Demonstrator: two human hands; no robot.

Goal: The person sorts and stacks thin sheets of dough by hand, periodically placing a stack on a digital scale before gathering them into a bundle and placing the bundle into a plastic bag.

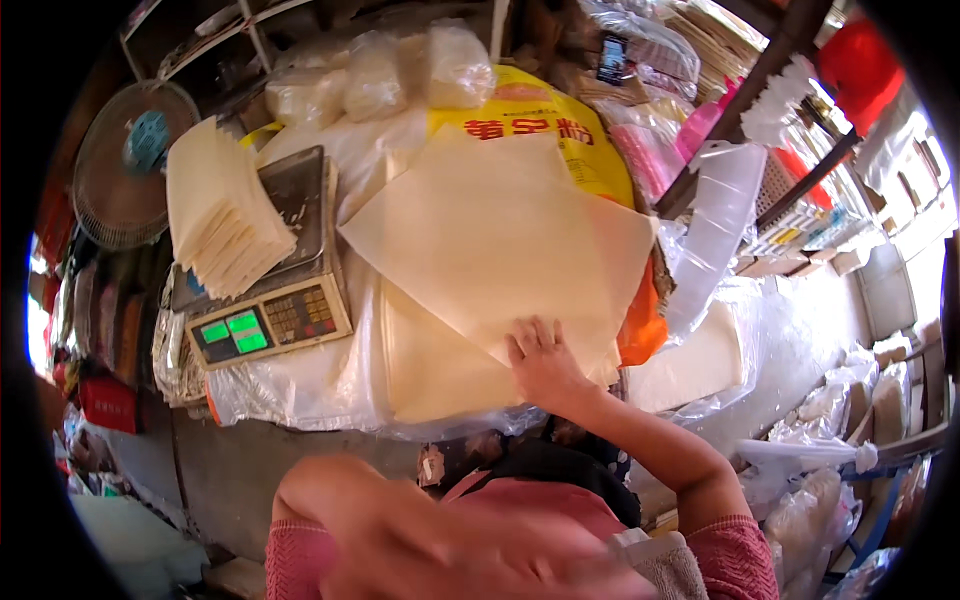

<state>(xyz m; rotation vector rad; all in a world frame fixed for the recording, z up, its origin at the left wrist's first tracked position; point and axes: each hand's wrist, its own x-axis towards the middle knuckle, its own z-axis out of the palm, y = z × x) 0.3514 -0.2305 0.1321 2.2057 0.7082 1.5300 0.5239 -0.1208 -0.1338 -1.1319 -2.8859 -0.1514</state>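
Observation:
My right hand (543, 365) lies with fingers spread on the near edge of a thin, pale cream sheet (500, 240). That sheet is turned at an angle across a stack of similar sheets (430, 370), whose lower corner shows beneath it. My left hand (500, 550) is in front of my body, near the lower edge, smeared by motion; its fingers and anything in them cannot be made out. To the left, a folded pile of the same cream sheets (225, 215) rests on the plate of a digital scale (265, 320) with lit green displays.
A yellow printed sack (600, 160) lies behind the sheets, with plastic-wrapped bundles (375, 75) beside it. A fan (135, 160) stands at the far left. Clear plastic film (715, 220) hangs by a dark post on the right. A phone (611, 58) sits at the back.

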